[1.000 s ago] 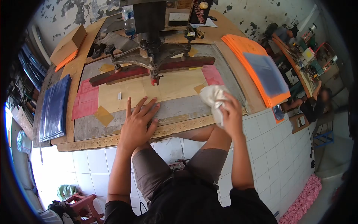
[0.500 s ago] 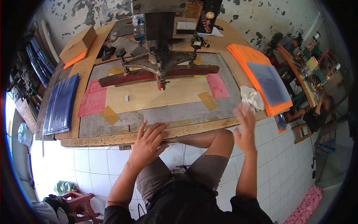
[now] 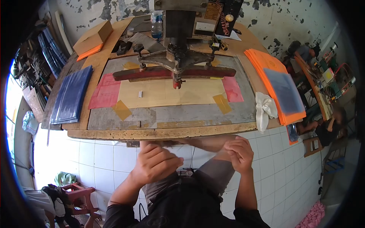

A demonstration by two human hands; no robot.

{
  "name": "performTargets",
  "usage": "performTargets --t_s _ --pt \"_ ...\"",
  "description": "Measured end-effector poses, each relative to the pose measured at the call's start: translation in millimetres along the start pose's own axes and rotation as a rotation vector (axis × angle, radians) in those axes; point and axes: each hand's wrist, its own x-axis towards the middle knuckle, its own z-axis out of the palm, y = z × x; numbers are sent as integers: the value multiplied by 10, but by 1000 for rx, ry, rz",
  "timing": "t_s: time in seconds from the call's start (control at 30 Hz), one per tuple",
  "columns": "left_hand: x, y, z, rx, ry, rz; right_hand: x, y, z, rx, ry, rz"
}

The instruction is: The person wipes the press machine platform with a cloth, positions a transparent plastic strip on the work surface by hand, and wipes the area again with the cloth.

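Observation:
My left hand point(image 3: 157, 163) is in front of the bench's front edge, above my lap. Its fingers curl in and the thumb points right; nothing shows in it. Nearby on the right, my right hand point(image 3: 240, 154) is raised with its fingers bent together, and I see nothing between them. A crumpled white cloth point(image 3: 266, 110) lies at the bench's right front edge, beyond my right hand. Before me a cream sheet point(image 3: 163, 95) lies taped on a grey plate point(image 3: 167, 115), with pink sheets at its ends. A press head with a red bar point(image 3: 175, 72) stands over it.
Dark blue plastic sheets point(image 3: 72, 97) lie in a stack at the left. Orange folders point(image 3: 262, 76) with a clear blue sheet on top sit at the right. A cardboard box point(image 3: 93, 37) and a water bottle point(image 3: 156, 24) stand at the back. People sit farther right.
Both hands have drawn back from the bench toward my body, and their fingers have curled in. The white cloth now hangs over the bench edge, apart from my right hand. The view has shifted slightly.

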Motion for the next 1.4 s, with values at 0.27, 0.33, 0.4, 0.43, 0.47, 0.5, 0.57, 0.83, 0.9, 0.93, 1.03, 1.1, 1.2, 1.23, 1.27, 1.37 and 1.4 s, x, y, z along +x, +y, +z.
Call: performTargets --t_s 0.27,0.33,0.4,0.43,0.47,0.5,0.57,0.83,0.9,0.93,1.03,1.1,1.2,1.23,1.27,1.37,1.4 --pt "-164 -66 -638 -341 133 -514 177 -113 -212 738 67 335" --pt "-229 -138 -628 -689 274 -615 198 -57 -176 920 74 436" --pt "-159 -187 -548 -834 296 -656 326 -124 -86 924 85 574" --pt "-86 -205 -495 -844 250 -670 412 -171 -25 923 90 644" --pt "-30 -237 -451 -854 205 -682 445 -138 64 919 79 666" --pt "-15 -292 -402 -778 151 -739 480 -140 131 912 87 680" --pt "-31 -443 -265 -619 48 -848 543 -132 238 900 99 704" --pt "-102 -794 -103 -301 21 -827 540 235 284 632 78 677" --pt "-139 -848 -98 -276 19 -809 539 265 283 574 63 679" --pt "-158 -867 -94 -263 17 -802 535 282 280 580 52 680" --pt "-183 -902 -91 -372 87 -837 523 333 289 585 24 669" --pt "-225 -937 -69 -408 120 -869 509 379 322 567 12 647" --pt "-293 -977 -41 -435 139 -887 481 432 363 596 6 664" --pt "-309 -982 -31 -438 141 -888 481 432 369 589 10 665" --pt "-314 -980 -23 -426 145 -885 484 427 381 583 15 664" --pt "-297 -958 -20 -381 149 -875 473 445 400 582 14 660" --pt "-287 -952 -20 -363 147 -872 469 452 399 584 12 658"
